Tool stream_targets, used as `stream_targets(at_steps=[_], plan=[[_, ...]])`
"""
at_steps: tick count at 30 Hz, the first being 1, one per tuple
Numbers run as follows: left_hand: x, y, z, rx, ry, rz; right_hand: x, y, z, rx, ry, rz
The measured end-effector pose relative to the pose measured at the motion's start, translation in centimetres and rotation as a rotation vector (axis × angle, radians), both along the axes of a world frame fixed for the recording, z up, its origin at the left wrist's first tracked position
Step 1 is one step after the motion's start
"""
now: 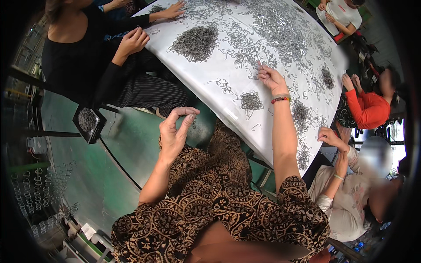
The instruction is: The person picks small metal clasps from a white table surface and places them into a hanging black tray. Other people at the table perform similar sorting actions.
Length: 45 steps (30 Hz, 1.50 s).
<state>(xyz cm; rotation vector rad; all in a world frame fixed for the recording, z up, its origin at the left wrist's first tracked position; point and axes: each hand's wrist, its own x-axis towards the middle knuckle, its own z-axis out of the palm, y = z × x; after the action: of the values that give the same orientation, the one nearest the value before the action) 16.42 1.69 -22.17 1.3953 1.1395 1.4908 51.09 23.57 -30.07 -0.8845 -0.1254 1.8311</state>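
Your left hand hangs off the table's edge above your patterned lap, thumb and forefinger pinched together at the tips on what looks like a small dark piece of wire, the other fingers curled loosely behind. Your right hand, a beaded bracelet at its wrist, reaches out over the white table, fingers spread and tips touching the loose wire hooks scattered there. A small sorted cluster lies just beside that wrist; a larger heap sits farther off to your left.

To do this well, as it appears, tease one hook free of the tangle with your fingertips rather than raking a clump, and keep the pinch in your left hand firm so the piece does not drop to the green floor.

What your left fingers actually grip is too small and dark to make out for certain. The hooks blur into grey mats toward the table's far side. A black tray at your left holds more wire, its count unreadable. The other people around the table are cut off at the frame's rim, their hands at work apart from yours.
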Motion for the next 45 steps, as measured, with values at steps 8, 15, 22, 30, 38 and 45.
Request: stream_targets(at_steps=[8, 15, 22, 30, 38, 45], plan=[[-0.1, 0.1, -0.6, -0.002, 0.098, 0.024, -12.4, -13.6, 6.4, 0.648, -0.624, 0.200], [0.7, 0.0, -1.8, -0.106, 0.077, 0.005, -18.3, -20.7, 9.0, 0.878, -0.913, 0.128], [0.5, -0.5, -2.0, -0.206, 0.111, -0.122, -18.8, -21.0, 7.7, 0.834, -0.809, -0.004], [1.1, 3.7, -1.2, -0.338, -0.008, -0.149, -16.9, -23.1, 6.9, 1.133, -0.927, -0.020], [19.2, 13.3, -3.5, 0.351, 0.749, -0.790, -15.2, -23.9, 7.1, 1.109, -0.565, -0.097], [24.2, 13.9, -8.0, 0.647, 1.153, -0.896, -13.7, -23.2, 6.2, 1.078, -0.576, -0.046]])
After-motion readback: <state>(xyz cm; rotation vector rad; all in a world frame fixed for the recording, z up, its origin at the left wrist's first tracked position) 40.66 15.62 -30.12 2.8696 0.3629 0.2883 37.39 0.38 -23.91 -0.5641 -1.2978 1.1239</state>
